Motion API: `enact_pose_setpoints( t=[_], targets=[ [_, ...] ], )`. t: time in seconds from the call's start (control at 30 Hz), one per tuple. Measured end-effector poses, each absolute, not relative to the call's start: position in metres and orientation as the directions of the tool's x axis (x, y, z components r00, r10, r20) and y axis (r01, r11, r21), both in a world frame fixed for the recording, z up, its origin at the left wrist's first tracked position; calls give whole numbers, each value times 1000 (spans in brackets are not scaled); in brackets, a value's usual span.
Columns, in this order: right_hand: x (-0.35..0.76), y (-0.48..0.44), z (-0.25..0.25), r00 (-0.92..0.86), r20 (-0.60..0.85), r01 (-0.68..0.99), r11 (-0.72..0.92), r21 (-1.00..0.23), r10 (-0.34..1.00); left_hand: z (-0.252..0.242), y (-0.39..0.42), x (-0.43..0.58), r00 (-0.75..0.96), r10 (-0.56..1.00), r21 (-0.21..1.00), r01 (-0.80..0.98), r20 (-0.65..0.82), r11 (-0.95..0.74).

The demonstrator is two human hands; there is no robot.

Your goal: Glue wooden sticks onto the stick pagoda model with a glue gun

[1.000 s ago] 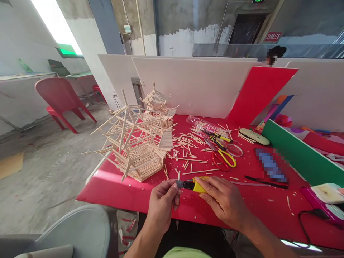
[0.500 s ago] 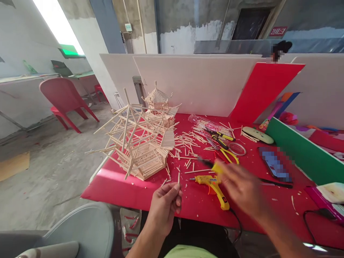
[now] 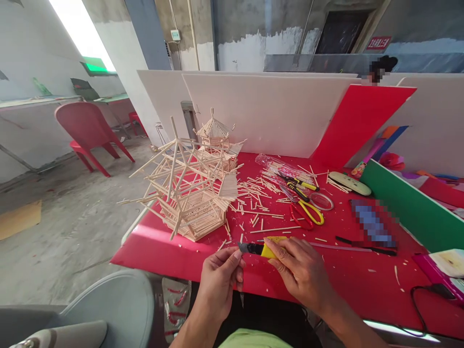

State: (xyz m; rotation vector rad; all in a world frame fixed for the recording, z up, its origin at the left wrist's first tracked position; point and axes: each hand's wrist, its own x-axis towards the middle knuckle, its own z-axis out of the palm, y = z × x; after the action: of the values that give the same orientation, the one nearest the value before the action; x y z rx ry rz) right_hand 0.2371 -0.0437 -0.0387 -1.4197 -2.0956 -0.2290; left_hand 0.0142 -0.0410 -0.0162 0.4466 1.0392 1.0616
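Note:
My left hand (image 3: 219, 278) pinches a short wooden stick (image 3: 241, 238) upright between thumb and fingers, near the table's front edge. My right hand (image 3: 306, 270) is closed round the yellow handle of what looks like a utility knife (image 3: 267, 250). Its grey tip reaches the stick at my left fingertips; whether it cuts in I cannot tell. Behind the knife and hand lies a yellow glue gun (image 3: 280, 239), mostly hidden. To the left stands an open pavilion model (image 3: 197, 212) of sticks, with a smaller roofed tower (image 3: 214, 131) behind it.
Loose sticks (image 3: 253, 191) litter the red table (image 3: 174, 270). Beyond my right hand are scissors (image 3: 312, 212), pliers (image 3: 295, 186), a tape ring (image 3: 322, 200) and a phone (image 3: 373, 224). A green board (image 3: 409, 205) edges the right; white panels (image 3: 261, 116) stand behind.
My right hand has brought the knife left and down to the stick, now covering much of the glue gun. My left hand still grips the stick in about the same place.

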Motion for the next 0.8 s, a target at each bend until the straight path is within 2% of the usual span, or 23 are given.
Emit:
enact_pose_setpoints(
  t=[0.07,0.1,0.13,0.17,0.23,0.3,0.5,0.57,0.63,0.67,0.8],
  targets=[
    [252,-37,-39,-31,657,963,198,-182,753,-18,-46,12,146,859,724,-480,-491,496],
    [258,-36,-37,77,692,969,110,-222,718,-19,-47,11,157,850,709,-488,-503,509],
    [260,-36,-35,122,690,956,101,-274,714,-19,-47,10,154,840,686,-510,-520,518],
    [259,-38,-32,61,655,930,195,-311,753,-20,-46,9,152,836,669,-532,-528,519],
    [246,-47,-26,-196,514,828,422,-370,835,-20,-42,9,178,837,644,-562,-518,518],
    [226,-57,-23,-341,437,758,518,-396,833,-19,-37,9,186,846,640,-578,-500,506],
    [217,-58,-37,-337,438,800,499,-334,833,-17,-43,6,183,867,708,-511,-464,487],
    [232,-51,-39,-209,515,864,403,-301,832,-17,-48,5,222,854,701,-493,-471,515],
    [244,-47,-35,-52,592,897,298,-326,804,-18,-50,5,245,836,682,-489,-491,544],
    [246,-47,-32,-31,589,886,295,-358,808,-18,-50,5,221,837,678,-501,-501,538],
    [228,-60,-20,-327,424,767,499,-403,845,-19,-44,8,159,864,703,-520,-478,485]
  ],
)
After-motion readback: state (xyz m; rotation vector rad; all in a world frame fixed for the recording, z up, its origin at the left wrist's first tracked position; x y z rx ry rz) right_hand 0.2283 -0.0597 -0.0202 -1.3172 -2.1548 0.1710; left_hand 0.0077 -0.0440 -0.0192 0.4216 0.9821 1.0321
